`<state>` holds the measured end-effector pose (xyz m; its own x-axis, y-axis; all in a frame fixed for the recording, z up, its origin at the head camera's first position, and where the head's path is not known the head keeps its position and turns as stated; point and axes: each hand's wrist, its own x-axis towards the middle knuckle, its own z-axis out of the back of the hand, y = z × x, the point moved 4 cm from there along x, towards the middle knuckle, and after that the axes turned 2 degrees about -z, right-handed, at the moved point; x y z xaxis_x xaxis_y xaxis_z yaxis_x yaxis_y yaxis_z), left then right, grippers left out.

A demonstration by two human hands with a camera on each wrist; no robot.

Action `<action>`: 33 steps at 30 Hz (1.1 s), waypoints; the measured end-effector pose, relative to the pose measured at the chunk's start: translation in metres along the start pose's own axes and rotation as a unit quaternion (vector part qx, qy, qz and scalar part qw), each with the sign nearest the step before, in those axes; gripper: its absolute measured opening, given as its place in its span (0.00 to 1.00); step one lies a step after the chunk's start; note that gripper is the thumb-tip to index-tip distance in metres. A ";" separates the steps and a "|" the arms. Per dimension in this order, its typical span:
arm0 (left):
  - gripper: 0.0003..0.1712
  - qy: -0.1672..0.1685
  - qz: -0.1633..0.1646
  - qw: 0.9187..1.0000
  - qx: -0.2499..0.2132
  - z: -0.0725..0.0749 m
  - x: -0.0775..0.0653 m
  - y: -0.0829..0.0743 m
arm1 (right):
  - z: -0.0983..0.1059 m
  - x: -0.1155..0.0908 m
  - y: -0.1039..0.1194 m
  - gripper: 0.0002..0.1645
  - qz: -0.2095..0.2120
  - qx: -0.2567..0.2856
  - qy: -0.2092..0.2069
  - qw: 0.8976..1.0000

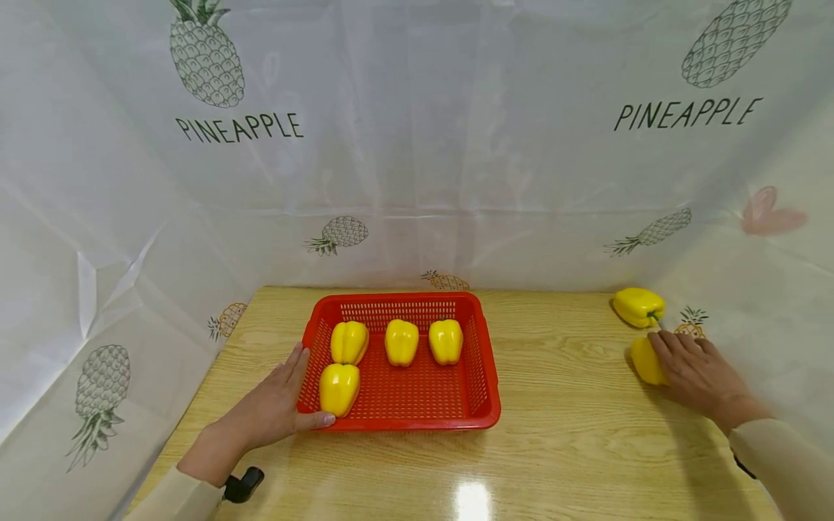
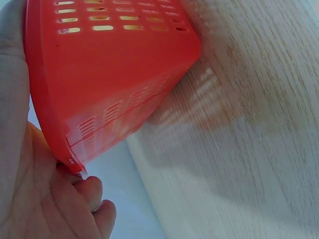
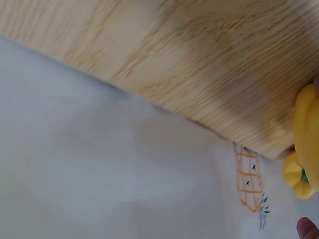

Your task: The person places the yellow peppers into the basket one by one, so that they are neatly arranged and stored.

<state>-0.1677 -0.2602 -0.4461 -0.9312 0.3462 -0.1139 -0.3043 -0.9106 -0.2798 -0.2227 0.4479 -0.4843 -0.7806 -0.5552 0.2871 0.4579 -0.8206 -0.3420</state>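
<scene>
A red plastic basket point(image 1: 417, 423) with slotted walls stands on the table, and several yellow bell peppers point(image 1: 401, 343) lie in it. My left hand point(image 1: 276, 398) grips its front left corner, thumb over the front rim and fingers along the left side. In the left wrist view, fingers point(image 2: 90, 191) curl by the basket's rim. Far to the right, my right hand point(image 1: 700, 373) holds a yellow bell pepper point(image 1: 646, 360) from above, covering part of it. Another yellow bell pepper point(image 1: 638, 307) lies just behind, its green stem toward me.
The wooden table point(image 1: 560, 405) spans the space between the basket and the right hand. A pale sheet point(image 1: 417, 145) printed with pineapples hangs behind the table and along both sides. The right hand is close to the sheet on that side.
</scene>
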 end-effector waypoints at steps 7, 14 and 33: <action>0.79 -0.001 -0.001 1.000 0.001 0.000 -0.001 0.001 | -0.002 0.017 0.011 0.66 -0.011 0.024 -0.020 0.999; 0.79 -0.001 0.001 1.000 -0.004 0.000 -0.001 0.002 | -0.003 0.032 0.023 0.63 -0.013 0.038 -0.039 0.998; 0.80 -0.022 -0.011 1.000 0.007 0.000 0.000 0.003 | 0.022 0.086 0.060 0.64 0.017 0.011 -0.051 0.999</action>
<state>-0.1684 -0.2627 -0.4471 -0.9319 0.3566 -0.0661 -0.3275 -0.9058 -0.2687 -0.2527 0.3480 -0.4600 -0.7182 -0.5920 0.3656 0.4926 -0.8037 -0.3337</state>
